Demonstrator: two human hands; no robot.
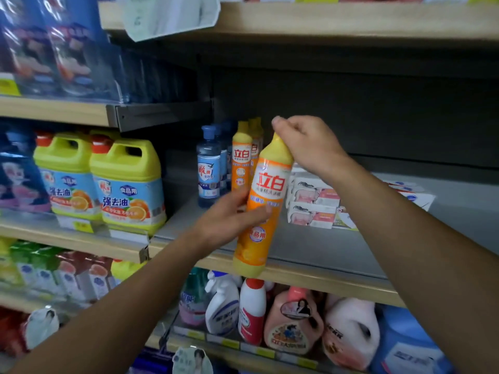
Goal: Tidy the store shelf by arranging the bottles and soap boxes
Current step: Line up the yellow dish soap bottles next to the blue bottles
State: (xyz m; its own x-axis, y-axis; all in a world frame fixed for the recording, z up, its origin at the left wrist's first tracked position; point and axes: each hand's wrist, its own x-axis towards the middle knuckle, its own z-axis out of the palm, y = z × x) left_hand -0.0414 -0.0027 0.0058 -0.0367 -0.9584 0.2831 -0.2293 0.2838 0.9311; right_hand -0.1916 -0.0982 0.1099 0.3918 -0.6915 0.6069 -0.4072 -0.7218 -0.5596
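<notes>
Both hands grip an orange bottle [266,201] tilted over the shelf's [310,247] front edge: right hand [305,144] curled round its cap, left hand [232,220] round its middle. Other bottles [243,155] stand at the left rear; soap boxes [313,201] sit loosely stacked mid-shelf, seemingly still unsorted.

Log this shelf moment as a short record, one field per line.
held item: orange bottle, tilted, its base over the shelf's front edge
right hand: grips the bottle's yellow top
left hand: holds the bottle's middle
shelf: grey, mostly bare in front
behind bottle: upright orange bottles beside blue bottles
right of bottle: stacked soap boxes
</notes>
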